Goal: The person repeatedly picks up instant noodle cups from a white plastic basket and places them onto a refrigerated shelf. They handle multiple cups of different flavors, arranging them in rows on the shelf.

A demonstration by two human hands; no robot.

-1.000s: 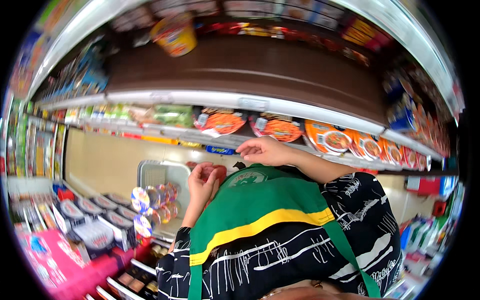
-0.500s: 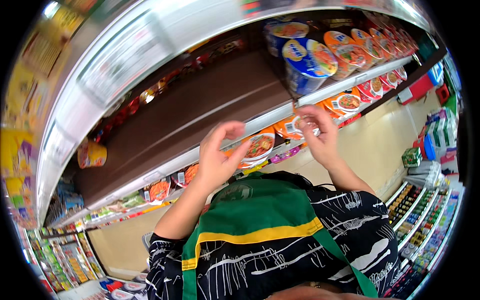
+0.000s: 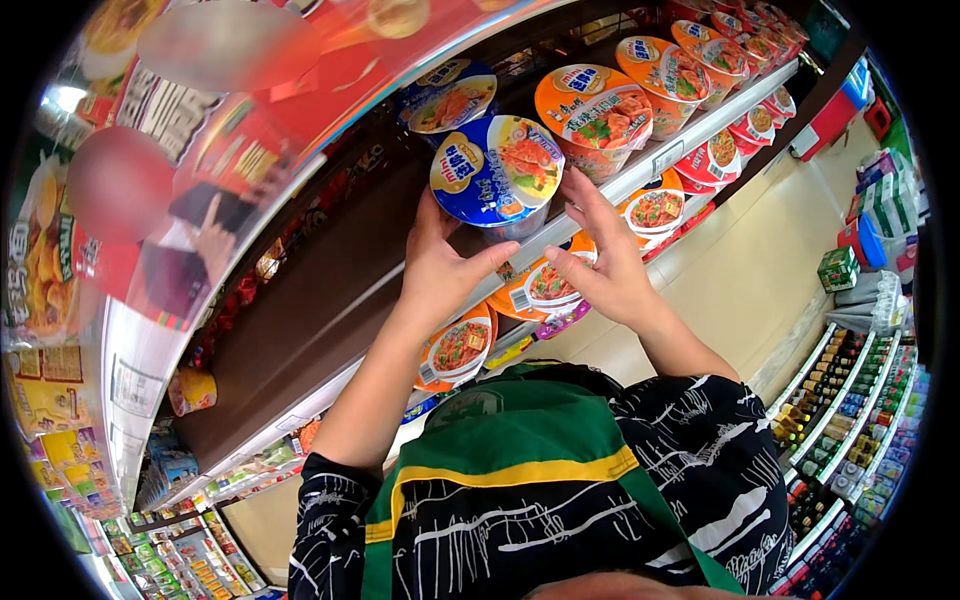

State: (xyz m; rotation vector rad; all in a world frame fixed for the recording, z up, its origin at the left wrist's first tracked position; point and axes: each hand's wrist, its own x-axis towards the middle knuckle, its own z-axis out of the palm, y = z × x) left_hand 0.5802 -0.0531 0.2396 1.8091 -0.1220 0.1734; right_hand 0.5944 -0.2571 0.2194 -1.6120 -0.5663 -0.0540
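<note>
My right hand (image 3: pixel 618 275) spreads open beside the blue instant-noodle cup (image 3: pixel 495 172) on the brown shelf (image 3: pixel 300 330). My left hand (image 3: pixel 440 275) has hidden fingertips, so I can't tell its grip. The lid (image 3: pixel 520 160) conceals the contents.

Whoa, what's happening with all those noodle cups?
Someone in a green apron has both hands around the front blue cup at the edge of a brown shelf. The left hand is on its left side and the right hand on its right. I can't tell how firmly they hold it. Another blue cup stands behind it, and orange cups line up to the right.
</note>
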